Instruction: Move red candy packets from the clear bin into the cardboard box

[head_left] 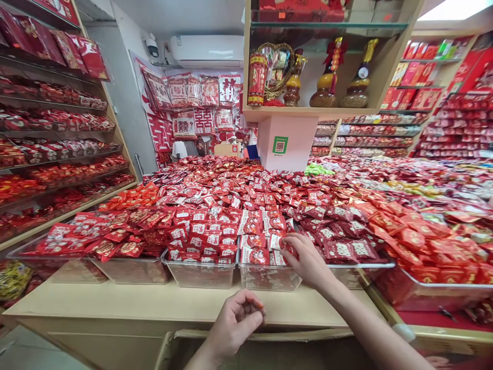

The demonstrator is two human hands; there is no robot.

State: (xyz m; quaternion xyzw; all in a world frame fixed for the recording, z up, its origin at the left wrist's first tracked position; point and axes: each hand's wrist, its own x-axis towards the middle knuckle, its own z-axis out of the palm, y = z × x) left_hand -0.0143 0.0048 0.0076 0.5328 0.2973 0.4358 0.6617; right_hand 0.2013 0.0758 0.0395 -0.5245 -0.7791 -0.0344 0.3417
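Observation:
My right hand [308, 259] reaches into a clear plastic bin [269, 280] at the middle of the counter. Its thumb and fingers close on a small red-and-white candy packet [276, 242] at the bin's right side. More packets of the same kind [254, 241] stand in rows beside it, with a cartoon print. My left hand [239, 321] hovers low in front of the counter edge, its fingers curled in and thumb bent across; nothing shows in it. Below both hands is an open cardboard box [300, 336], its inside dark.
Neighbouring bins hold red packets [204, 236], maroon packets [342, 239] and orange-red packets [427, 246]. The pale counter [127, 300] runs in front. A display cabinet [316, 110] overhangs the heap behind. Stocked shelves [57, 128] line the left wall.

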